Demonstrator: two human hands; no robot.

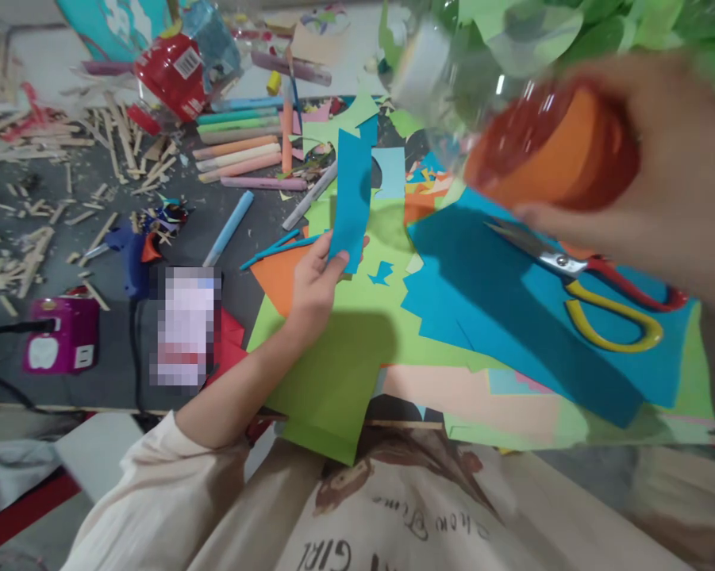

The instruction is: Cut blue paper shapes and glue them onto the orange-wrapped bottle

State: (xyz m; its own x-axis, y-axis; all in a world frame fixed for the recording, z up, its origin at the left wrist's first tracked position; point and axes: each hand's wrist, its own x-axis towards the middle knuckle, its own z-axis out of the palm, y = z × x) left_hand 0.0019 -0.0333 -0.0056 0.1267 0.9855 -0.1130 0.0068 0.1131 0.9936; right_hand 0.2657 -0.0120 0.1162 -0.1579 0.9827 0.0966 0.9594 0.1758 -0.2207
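- Scissors (563, 260) lie on blue paper (505, 293); markers (241, 151) left of the blue strip (353, 190).
- Blue strip: above green paper (327, 381), long axis pointing away from the person.
- Left grip (317, 281) pinches its near end; right grip (660, 139) clasps the bottle (547, 151).

A blue plastic glue gun (134, 258) lies on the dark counter (116, 353), a magenta cube-shaped adapter (64, 337) near it. Pale wooden sticks (34, 262) are scattered around them, and a red-labelled clear plastic bottle (170, 78) lies near pastel markers (241, 151)

Blue paper strip (353, 194), upright, slightly curved
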